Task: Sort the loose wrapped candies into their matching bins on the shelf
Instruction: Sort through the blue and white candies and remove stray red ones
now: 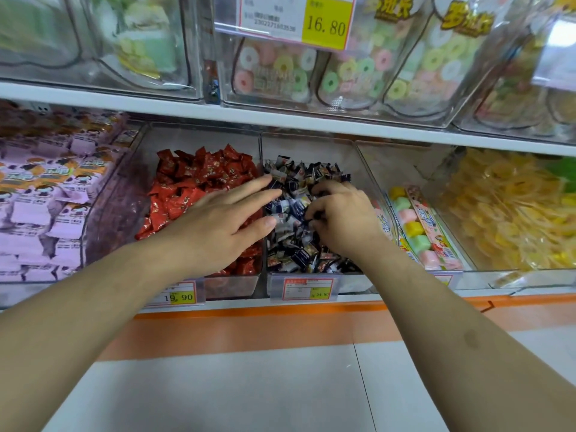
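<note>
- Head view: the right hand [341,218] is down in the dark candies [299,241], fingers [324,190] curled and pinching some of the wrappers.
- The left hand [218,224] lies flat with fingers straight and holding nothing, over the red candies [199,182], its tips reaching the dark bin [311,283].
- Beside them: purple packs [40,194], pastel cubes [414,226], yellow sweets [505,210].
- Shelf [218,109] above carries clear bins of ring sweets [280,70]; a price tag [325,21] reads 16.80.

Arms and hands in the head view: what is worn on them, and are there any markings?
Both forearms are bare, with no sleeve in the frame. The left hand and right hand wear no gloves; no ring, watch or bracelet shows. The right forearm carries one small darker mark.
</note>
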The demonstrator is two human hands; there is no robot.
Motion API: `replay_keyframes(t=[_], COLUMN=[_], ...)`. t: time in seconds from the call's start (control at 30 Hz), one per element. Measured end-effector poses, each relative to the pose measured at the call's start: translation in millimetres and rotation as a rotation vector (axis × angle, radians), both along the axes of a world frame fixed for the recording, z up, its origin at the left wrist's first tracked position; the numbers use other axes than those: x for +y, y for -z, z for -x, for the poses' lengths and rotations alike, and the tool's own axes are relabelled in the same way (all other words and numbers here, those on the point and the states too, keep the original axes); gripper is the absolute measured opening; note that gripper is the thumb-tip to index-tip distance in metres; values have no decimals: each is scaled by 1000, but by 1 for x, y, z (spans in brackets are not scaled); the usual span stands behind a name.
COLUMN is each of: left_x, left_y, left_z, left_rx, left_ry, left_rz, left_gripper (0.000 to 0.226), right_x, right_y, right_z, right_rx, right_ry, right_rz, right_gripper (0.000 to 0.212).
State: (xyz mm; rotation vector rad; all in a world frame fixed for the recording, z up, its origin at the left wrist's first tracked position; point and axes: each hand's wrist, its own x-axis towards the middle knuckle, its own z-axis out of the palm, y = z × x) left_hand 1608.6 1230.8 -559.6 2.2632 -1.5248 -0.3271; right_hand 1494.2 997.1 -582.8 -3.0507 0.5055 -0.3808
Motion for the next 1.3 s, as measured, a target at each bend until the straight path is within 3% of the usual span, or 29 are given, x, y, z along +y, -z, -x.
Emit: replay_keyframes(t=[0.17, 0.27, 0.4, 0.5, 0.67, 0.93, 1.03, 1.13, 1.23, 1.3], left_x=[-1, -1, -2, -2, -2, -1, -1, -2, -3, -3], left_y=[1, 1, 2, 3, 2, 4, 3, 3, 2, 3], left_z=[0, 1, 0, 1, 3, 1, 2, 3, 5, 6], left_rx=[7, 12, 17, 18, 24, 21, 20, 19, 28, 31], left_ry=[2, -2, -7, -2, -6, 2, 0, 0, -5, -9], left_rz=[4, 9, 21, 30, 22, 25, 26, 26, 11, 11], left_gripper=[60, 60, 60, 59, 58, 58, 58, 58, 58, 58], right_x=[-5, 7, 36, 40, 22, 2, 2, 9, 12, 11], right_y=[-1, -7, 4, 19, 16, 0, -3, -15, -29, -24], right_z=[6, 3, -6, -15, -15, -1, 0, 4, 11, 15], right_rx=[-72, -125, -3, 98, 34, 14, 23, 30, 198, 344], right_ry=[-4, -128, -308, -293, -269, -54, -19, -111, -234, -259], right_rz=[-221, -258, -277, -197, -129, 0, 29, -118, -302, -240], right_gripper=[17, 17, 36, 36, 18, 14, 20, 38, 40, 39])
